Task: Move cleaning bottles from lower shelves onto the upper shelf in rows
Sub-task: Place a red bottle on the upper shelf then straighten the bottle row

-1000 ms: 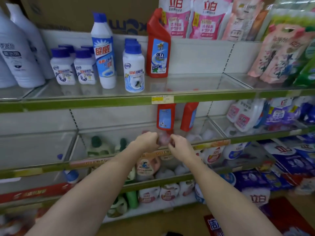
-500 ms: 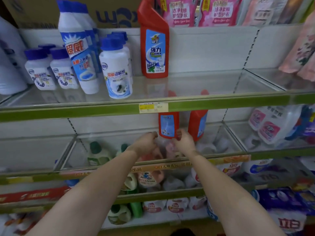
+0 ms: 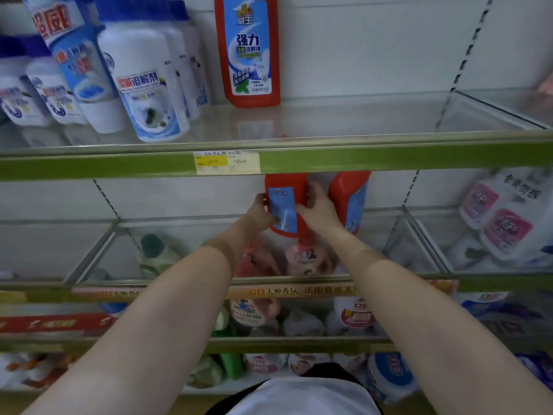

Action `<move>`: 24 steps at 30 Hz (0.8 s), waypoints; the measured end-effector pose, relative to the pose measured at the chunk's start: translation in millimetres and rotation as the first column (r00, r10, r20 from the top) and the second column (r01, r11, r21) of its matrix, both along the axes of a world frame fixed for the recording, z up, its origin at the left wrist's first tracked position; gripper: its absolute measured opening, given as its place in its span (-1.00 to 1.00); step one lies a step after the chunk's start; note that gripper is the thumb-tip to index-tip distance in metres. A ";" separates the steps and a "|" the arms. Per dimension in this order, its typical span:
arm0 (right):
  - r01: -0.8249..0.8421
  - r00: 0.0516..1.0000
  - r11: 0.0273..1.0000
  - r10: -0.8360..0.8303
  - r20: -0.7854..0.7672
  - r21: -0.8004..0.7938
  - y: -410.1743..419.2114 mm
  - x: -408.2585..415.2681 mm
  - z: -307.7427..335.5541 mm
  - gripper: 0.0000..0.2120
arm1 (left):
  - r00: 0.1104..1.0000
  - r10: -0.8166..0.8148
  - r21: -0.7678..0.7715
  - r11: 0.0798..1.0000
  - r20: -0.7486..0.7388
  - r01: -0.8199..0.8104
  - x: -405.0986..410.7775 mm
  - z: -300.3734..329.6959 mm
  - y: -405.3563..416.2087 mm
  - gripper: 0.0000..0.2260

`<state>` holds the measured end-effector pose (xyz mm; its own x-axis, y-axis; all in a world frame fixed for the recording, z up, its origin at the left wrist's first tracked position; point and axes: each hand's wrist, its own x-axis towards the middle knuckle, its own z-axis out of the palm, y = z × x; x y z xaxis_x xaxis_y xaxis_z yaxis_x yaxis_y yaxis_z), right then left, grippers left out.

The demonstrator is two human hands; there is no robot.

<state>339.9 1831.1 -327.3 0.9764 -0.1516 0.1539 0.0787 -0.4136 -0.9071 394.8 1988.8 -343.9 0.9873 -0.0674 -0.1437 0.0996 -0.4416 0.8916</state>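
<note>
The upper shelf [image 3: 344, 124] lies bare from the standing red bottle [image 3: 250, 52] toward 3 o'clock as far as the glass divider [image 3: 490, 110], while white bottles [image 3: 143, 82] crowd its 9 o'clock side and its green front rail [image 3: 389, 158] overhangs the held red bottle [image 3: 284, 205] at 12 o'clock.

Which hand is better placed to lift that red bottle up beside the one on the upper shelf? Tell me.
Right, marginally. Both hands clasp the red bottle, but the right hand has its fingers wrapped round the bottle's side, while the left hand only shows a partial grip. The bare stretch of upper shelf lies right of the standing red bottle.
</note>
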 end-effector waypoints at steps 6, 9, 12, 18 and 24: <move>-0.034 0.996 0.997 0.039 -0.079 0.063 2.6 5.4 15.6 -0.50 | 0.991 0.116 0.036 0.993 -0.073 -0.113 15.7 -20.6 0.6 -0.31; -0.019 0.995 0.999 0.022 -0.101 0.028 7.0 0.8 22.9 -0.36 | 0.989 0.130 0.027 0.991 -0.070 -0.128 -5.0 -14.6 1.5 -0.33; -0.012 0.990 1.000 0.013 -0.141 0.010 11.1 -4.9 27.4 -0.37 | 0.982 0.088 -0.091 0.990 -0.164 -0.104 -21.0 -26.7 2.9 -0.45; -0.040 0.975 0.999 0.044 -0.219 0.026 20.2 -24.9 36.2 -0.38 | 0.978 0.110 -0.201 0.969 -0.178 -0.146 -48.8 -34.4 11.7 -0.36; -0.073 0.981 0.997 0.076 -0.176 0.023 43.3 -65.8 39.1 -0.47 | 0.972 0.060 -0.194 0.975 -0.228 -0.106 -40.7 -59.1 44.4 -0.12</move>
